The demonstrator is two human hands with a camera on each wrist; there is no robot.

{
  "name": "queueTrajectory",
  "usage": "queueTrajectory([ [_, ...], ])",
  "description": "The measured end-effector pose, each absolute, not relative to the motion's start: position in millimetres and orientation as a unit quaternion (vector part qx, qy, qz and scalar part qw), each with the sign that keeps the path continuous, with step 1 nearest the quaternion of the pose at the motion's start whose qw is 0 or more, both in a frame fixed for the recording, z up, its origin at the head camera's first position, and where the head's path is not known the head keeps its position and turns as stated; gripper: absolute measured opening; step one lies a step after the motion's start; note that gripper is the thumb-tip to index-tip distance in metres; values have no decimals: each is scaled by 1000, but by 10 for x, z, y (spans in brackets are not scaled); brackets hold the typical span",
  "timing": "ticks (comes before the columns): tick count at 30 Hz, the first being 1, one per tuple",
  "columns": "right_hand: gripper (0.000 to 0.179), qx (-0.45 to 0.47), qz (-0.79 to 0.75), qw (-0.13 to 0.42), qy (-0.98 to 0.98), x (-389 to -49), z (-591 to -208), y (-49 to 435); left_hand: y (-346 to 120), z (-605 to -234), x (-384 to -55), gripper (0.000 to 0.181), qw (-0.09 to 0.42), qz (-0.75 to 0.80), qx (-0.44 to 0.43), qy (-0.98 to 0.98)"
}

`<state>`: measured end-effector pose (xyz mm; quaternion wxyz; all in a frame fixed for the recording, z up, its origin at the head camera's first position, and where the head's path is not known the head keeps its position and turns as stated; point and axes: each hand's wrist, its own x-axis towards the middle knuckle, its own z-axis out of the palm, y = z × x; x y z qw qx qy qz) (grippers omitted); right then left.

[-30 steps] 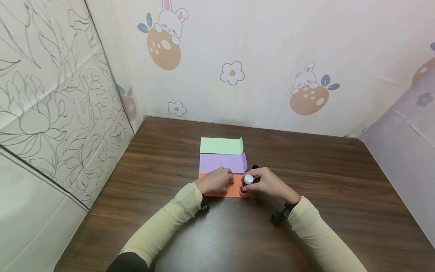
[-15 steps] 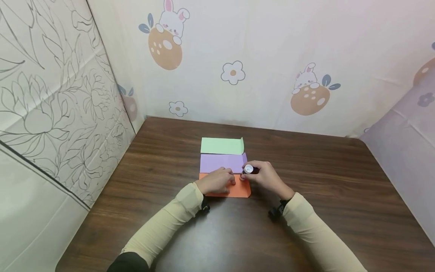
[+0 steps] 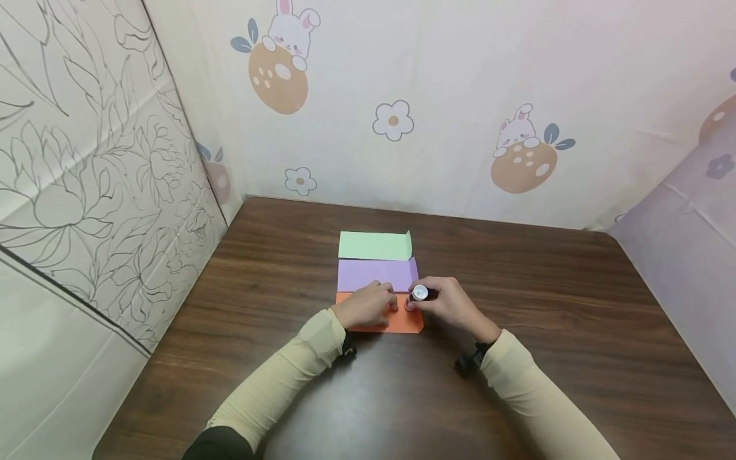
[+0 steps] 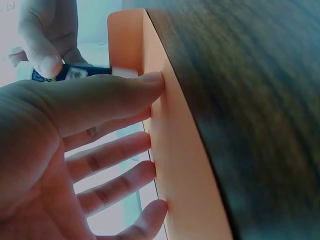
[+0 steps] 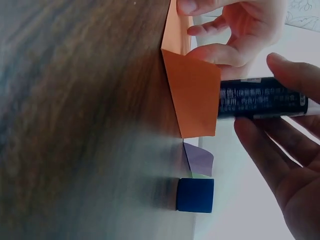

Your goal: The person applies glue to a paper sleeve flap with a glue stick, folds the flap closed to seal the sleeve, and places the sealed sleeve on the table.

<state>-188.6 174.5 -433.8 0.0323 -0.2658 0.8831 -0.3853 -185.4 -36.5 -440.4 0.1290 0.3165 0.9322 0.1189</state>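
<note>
My right hand (image 3: 451,306) grips a dark blue glue stick (image 5: 257,97), its white base (image 3: 420,292) facing up. In the left wrist view, the bare pale tip of the glue stick (image 4: 122,72) points down at the right end of an orange paper strip (image 3: 405,324). That end is folded up into a flap (image 5: 192,95), which hides the tip in the right wrist view. With fingers spread, my left hand (image 3: 365,306) presses its fingertips on the orange strip. A blue cap (image 5: 196,195) stands on the table beyond; in the head view my right hand hides it.
A purple paper strip (image 3: 368,276) lies just beyond the orange one, and a green strip (image 3: 374,245) beyond that. Both have right ends folded up. They lie on a dark wooden table (image 3: 517,268) with patterned curtains (image 3: 448,76) behind and at the sides.
My right hand has moved the glue stick away across the orange strip's right end, then slightly back towards me. The left hand stays put.
</note>
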Motion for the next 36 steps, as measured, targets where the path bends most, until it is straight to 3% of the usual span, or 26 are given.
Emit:
queueTrajectory([
  [18,28,-295,-390,144,861,-1827,-4163,1804,-400,-4345,-1923,23,135,113,323,930],
  [28,31,-217,-416,52,882,-1984,-4186,1748,-440,-4287,-1944,23,140,112,329,927],
  [36,33,-224,-407,33,885,-2097,-4249,1664,-451,-4279,-1973,24,139,112,334,925],
])
